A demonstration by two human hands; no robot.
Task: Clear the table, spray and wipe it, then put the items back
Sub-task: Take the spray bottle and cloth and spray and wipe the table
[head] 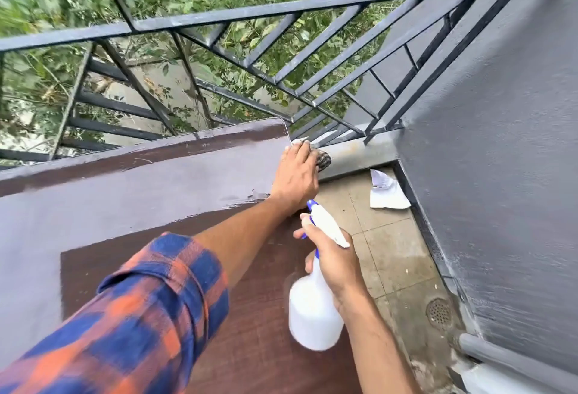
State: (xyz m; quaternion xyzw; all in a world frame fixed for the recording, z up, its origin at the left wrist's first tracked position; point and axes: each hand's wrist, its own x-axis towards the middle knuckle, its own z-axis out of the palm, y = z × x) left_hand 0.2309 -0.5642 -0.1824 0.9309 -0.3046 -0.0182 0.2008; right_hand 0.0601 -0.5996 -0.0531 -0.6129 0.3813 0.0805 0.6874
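Balcony corner, outdoors: dark metal railing (281,10) across the upper frame with foliage behind it, grey wall (500,143) down the right side, tiled floor (391,243) lower right with a floor drain (439,312) and a crumpled sheet of paper (386,191) lying near the wall.

The brown table (156,180) fills the left and centre, bare of items, its surface streaked wet with a duller patch at centre. Clearing looks done; wiping appears to be the step in hand.

Left hand (297,174) reaches across to the table's far right edge, mid-frame, fingers pressed flat and clenched over a dark cloth (323,160) that pokes out beyond them, probably to work the rim and corner.

Right hand (331,263) holds a white spray bottle (314,309) by its neck, lower centre, off the table's right edge. Fingers wrap the neck, one at the blue trigger; likely kept ready for another squirt and clear of the wiping path.
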